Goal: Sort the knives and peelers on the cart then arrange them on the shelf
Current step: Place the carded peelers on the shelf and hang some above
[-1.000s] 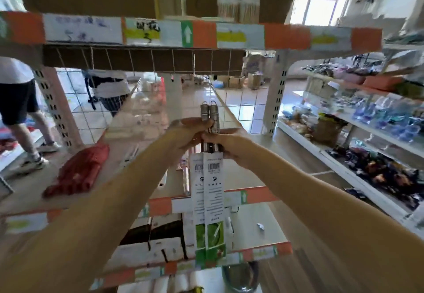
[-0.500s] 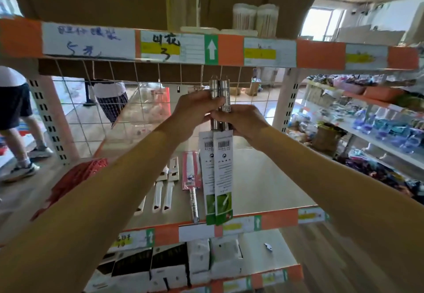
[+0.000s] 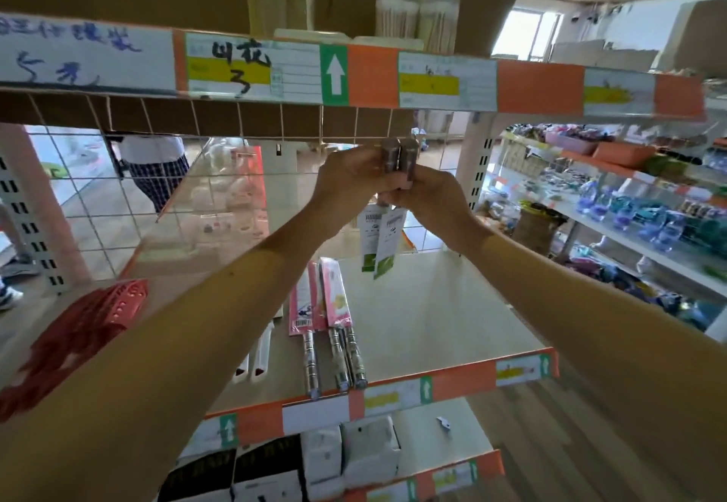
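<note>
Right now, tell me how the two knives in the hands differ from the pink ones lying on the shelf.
The held knives hang upright, handles up, gripped by the left hand and right hand; the pink knives lie flat on the shelf, handles toward its front edge. The held knives' sleeves are white with green ends; the pink knives' are pink. Both kinds have silvery handles and card sleeves.
</note>
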